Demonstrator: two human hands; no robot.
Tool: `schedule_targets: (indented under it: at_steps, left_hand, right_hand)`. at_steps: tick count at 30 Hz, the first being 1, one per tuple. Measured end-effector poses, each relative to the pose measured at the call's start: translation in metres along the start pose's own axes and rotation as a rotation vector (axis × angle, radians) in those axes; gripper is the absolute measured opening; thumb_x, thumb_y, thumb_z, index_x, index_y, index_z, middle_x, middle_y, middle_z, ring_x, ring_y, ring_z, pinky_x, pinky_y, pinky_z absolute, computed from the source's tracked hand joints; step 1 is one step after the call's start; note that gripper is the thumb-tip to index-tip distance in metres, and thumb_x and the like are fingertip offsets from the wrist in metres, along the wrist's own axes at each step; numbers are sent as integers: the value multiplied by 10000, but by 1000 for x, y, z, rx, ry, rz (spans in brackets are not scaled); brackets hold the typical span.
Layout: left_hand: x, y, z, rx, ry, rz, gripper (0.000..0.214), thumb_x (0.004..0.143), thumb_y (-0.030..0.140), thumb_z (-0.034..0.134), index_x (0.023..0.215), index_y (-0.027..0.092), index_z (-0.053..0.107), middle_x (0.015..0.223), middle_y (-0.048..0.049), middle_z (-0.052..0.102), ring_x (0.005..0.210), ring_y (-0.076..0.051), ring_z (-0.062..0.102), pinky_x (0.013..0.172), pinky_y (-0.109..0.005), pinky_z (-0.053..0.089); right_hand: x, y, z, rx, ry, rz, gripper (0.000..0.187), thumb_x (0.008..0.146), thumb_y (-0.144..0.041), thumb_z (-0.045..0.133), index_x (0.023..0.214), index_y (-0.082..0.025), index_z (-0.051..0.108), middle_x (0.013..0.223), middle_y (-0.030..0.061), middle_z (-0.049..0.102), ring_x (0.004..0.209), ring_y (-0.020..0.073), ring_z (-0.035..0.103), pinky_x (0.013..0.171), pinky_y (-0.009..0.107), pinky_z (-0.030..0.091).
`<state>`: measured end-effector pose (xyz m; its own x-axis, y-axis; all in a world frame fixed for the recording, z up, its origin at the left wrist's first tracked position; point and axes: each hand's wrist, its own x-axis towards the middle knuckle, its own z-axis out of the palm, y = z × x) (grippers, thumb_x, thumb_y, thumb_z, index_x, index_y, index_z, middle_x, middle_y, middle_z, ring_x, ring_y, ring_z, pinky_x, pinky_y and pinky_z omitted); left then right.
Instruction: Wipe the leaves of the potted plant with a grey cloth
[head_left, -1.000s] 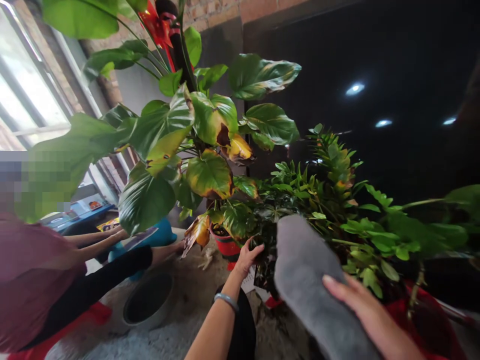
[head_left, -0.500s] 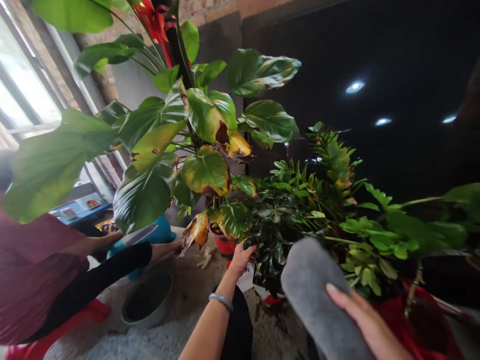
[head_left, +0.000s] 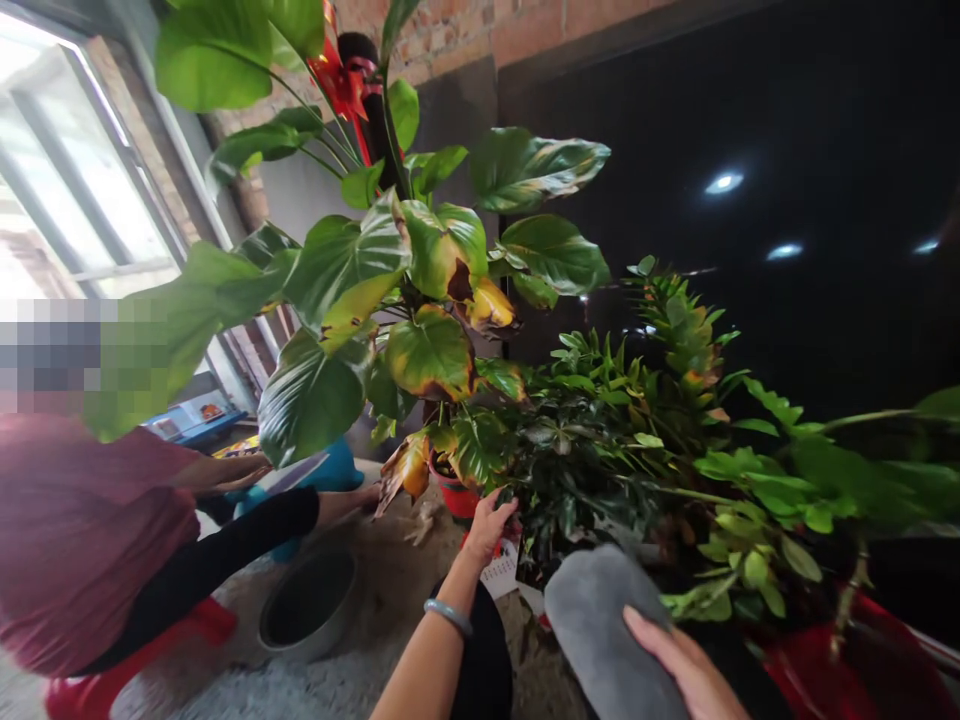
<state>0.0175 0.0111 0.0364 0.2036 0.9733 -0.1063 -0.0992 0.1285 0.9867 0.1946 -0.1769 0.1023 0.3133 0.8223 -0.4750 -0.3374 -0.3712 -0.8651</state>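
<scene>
My left hand [head_left: 489, 525], with a pale bracelet [head_left: 448, 615] on its wrist, reaches into the edge of a dark-leaved potted plant [head_left: 562, 475]. Its thumb and fingers curl round some leaves there; the fingertips are partly hidden. In my right hand [head_left: 679, 660] is a soft grey, rounded, elongated pad [head_left: 604, 625], gripped from its right side with the thumb on top. The pad is low, in front of the plants. A tall plant [head_left: 431, 350] with big leaves, several browned and yellowed, stands in a red pot [head_left: 455, 495] beyond my left hand.
On the left a person [head_left: 97, 520] sits on a red stool [head_left: 142, 655], near a grey basin [head_left: 307, 605] and a blue container [head_left: 341, 468]. A printed white sheet [head_left: 500, 568] lies below my left hand. Right of me stands a red pot [head_left: 892, 660]; behind is a dark panel [head_left: 675, 130].
The view has shifted slightly left and up. My right hand has moved down and left with the grey pad, away from the leaves. My left hand stays at the dark-leaved plant.
</scene>
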Motion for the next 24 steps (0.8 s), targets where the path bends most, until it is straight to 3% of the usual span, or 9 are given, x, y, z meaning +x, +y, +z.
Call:
schedule_targets:
  at_steps: [3, 6, 8, 10, 14, 16, 19, 21, 24]
  left_hand:
    - [1, 0, 0, -8, -13, -3, 495, 501, 576, 730, 714, 184, 516, 536, 50, 503, 425, -105, 496, 401, -233, 385]
    - [-1, 3, 2, -19, -10, -13, 519, 480, 582, 741, 734, 183, 526, 542, 55, 512, 419, -107, 506, 390, -234, 396]
    - [-3, 5, 3, -13, -3, -13, 528, 479, 578, 744, 757, 177, 543, 564, 47, 533, 433, -111, 519, 394, -236, 406]
    - [-3, 4, 3, -7, -2, -13, 524, 488, 575, 739, 771, 176, 551, 579, 41, 547, 451, -115, 529, 403, -236, 414]
    - [0, 0, -1, 0, -5, -8, 481, 522, 567, 717, 748, 182, 537, 567, 38, 534, 462, -116, 528, 406, -227, 399]
    - [2, -1, -3, 14, -13, -8, 446, 549, 556, 702, 710, 185, 514, 545, 39, 514, 456, -115, 519, 399, -222, 388]
    - [2, -1, -2, 22, -26, -2, 391, 590, 514, 687, 706, 183, 514, 560, 37, 510, 460, -114, 516, 399, -222, 390]
    - [1, 0, 0, 19, -23, -4, 342, 615, 457, 675, 761, 175, 549, 589, 35, 522, 464, -117, 521, 404, -227, 396]
    - [-3, -3, -3, 54, 4, -41, 234, 616, 290, 655, 806, 161, 610, 587, 31, 549, 480, -123, 525, 430, -227, 398]
  right_hand:
    - [-7, -46, -12, 120, 113, -61, 397, 521, -406, 777, 864, -210, 735, 947, 69, 764, 1095, 343, 618, 839, 369, 554]
    - [12, -70, -1, 354, 229, -163, 531, 573, -409, 735, 1052, -186, 687, 884, 64, 772, 969, 320, 682, 775, 375, 582]
    - [31, -57, 11, 398, 140, -137, 572, 588, -407, 716, 1100, -156, 665, 833, 81, 773, 911, 325, 701, 746, 404, 594]
    - [45, -27, 19, 305, 27, -75, 571, 579, -399, 728, 1096, -163, 674, 829, 90, 772, 904, 342, 702, 721, 428, 602]
    - [38, 22, 2, 134, 8, -28, 571, 525, -318, 788, 1085, -281, 688, 891, 35, 773, 1032, 345, 654, 749, 383, 604]
    - [23, 16, -15, 112, 41, -24, 577, 531, -323, 792, 1095, -291, 681, 924, 25, 770, 1086, 334, 627, 791, 361, 592]
    - [8, -27, -23, 111, 201, -59, 578, 576, -423, 766, 1111, -228, 666, 964, 52, 764, 1076, 319, 636, 831, 365, 576]
    - [9, -53, -12, 220, 284, -112, 564, 612, -443, 730, 1111, -189, 658, 949, 67, 765, 1007, 306, 671, 811, 368, 582]
    - [28, -51, 10, 333, 188, -84, 512, 618, -398, 717, 1067, -158, 667, 845, 76, 772, 879, 303, 712, 746, 380, 600]
